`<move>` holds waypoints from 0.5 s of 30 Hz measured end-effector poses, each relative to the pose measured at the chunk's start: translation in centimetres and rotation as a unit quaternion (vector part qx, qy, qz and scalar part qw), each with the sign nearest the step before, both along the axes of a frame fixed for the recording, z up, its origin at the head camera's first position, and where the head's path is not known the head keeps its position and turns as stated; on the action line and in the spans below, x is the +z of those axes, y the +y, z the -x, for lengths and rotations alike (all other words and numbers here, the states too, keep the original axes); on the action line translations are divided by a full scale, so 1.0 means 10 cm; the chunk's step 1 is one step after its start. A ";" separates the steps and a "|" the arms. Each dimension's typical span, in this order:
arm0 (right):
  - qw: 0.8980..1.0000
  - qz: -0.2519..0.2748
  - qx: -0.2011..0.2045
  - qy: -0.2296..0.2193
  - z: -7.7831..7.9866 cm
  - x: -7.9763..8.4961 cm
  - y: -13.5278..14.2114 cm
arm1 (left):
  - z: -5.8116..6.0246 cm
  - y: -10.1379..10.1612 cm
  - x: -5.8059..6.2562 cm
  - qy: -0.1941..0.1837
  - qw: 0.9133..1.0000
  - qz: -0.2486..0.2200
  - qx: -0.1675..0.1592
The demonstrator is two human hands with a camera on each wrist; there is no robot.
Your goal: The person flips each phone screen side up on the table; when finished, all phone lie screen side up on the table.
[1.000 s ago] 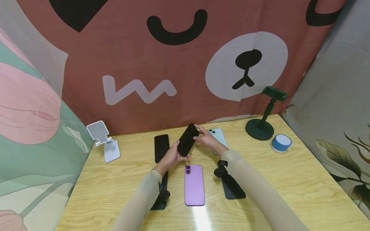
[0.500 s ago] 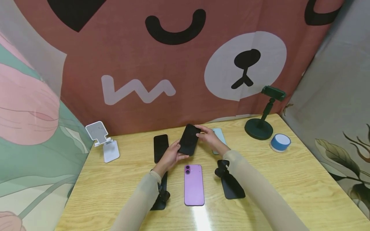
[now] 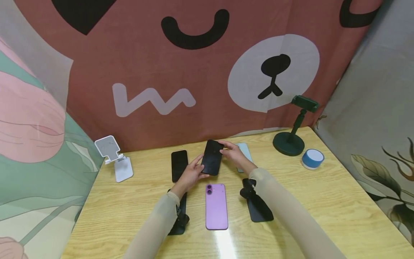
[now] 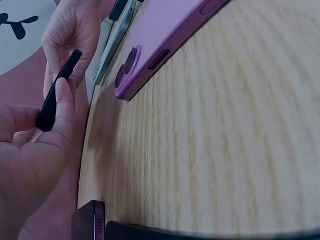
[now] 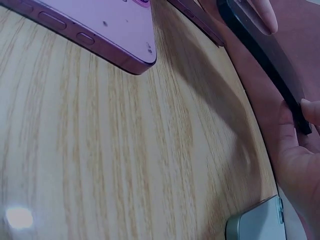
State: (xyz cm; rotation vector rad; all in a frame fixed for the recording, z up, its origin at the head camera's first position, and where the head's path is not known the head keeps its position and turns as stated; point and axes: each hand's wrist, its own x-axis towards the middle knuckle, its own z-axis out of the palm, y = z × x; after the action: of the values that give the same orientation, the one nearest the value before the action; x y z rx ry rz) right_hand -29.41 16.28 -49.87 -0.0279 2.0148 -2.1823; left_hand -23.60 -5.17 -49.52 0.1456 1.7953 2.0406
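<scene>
Both hands hold one black phone (image 3: 212, 158) above the back of the table, its dark face toward the head camera. My left hand (image 3: 191, 174) grips its lower left edge between thumb and fingers; in the left wrist view the phone (image 4: 55, 95) shows edge-on in that pinch. At the upper right edge, my right hand (image 3: 233, 152) pinches it, and the right wrist view shows thumb and fingers on either side of the phone's end (image 5: 300, 120). Just in front of the hands lies a purple phone (image 3: 216, 208), camera side up. A light blue phone (image 3: 244, 151) lies partly hidden behind my right hand.
More black phones lie around: one at back left (image 3: 179, 165), one under the left forearm (image 3: 178, 228), another by the right sleeve (image 3: 260, 208). A white phone stand (image 3: 123, 169) is at left; a green stand (image 3: 289, 144) and a blue-and-white round object (image 3: 312, 159) are at right.
The held phone has turned from a slant to nearly upright in the head view, its face swinging more toward the camera. Both hands keep their hold; the phones on the table stay put.
</scene>
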 end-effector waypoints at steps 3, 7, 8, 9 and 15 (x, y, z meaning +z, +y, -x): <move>1.000 0.000 0.002 0.001 0.00 -0.01 0.00 | 0.00 0.00 -0.01 0.001 1.000 0.007 0.001; 1.000 -0.018 0.000 -0.003 0.01 -0.01 0.00 | 0.02 0.00 -0.02 0.005 1.000 0.018 -0.008; 1.000 -0.024 -0.001 -0.004 0.01 -0.01 0.00 | 0.02 0.00 -0.03 0.007 1.000 0.018 -0.011; 1.000 -0.030 -0.001 -0.005 0.01 0.00 0.00 | 0.02 0.00 -0.03 0.007 1.000 0.020 -0.015; 0.999 -0.049 0.008 -0.012 0.00 0.02 -0.02 | 0.02 0.03 -0.03 0.009 0.999 0.039 -0.018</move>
State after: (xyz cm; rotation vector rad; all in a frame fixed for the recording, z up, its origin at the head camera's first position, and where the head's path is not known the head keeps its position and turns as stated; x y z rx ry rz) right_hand -29.44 16.04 -49.64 -0.0052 2.0969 -2.0614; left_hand -23.81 -4.84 -49.86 0.1730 1.8673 1.9472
